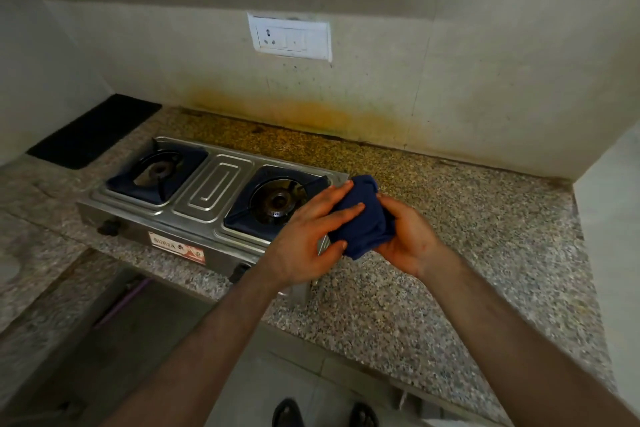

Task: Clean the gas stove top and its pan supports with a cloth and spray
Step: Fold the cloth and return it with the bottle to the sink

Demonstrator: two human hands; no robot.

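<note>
A two-burner steel gas stove (207,187) sits on the speckled granite counter (450,253). Its left pan support (157,170) and right pan support (277,199) lie on dark blue trays. Above the stove's right end I hold a bunched dark blue cloth (363,222) between both hands. My left hand (308,236) lies over the cloth with fingers spread across it. My right hand (405,236) cups the cloth from the right and underneath. No spray bottle shows.
A black mat (93,130) lies on the counter at the far left. A white switch and socket plate (291,36) is on the stained wall behind. A side wall (609,218) bounds the counter at the right. My shoes (322,414) show below on the floor.
</note>
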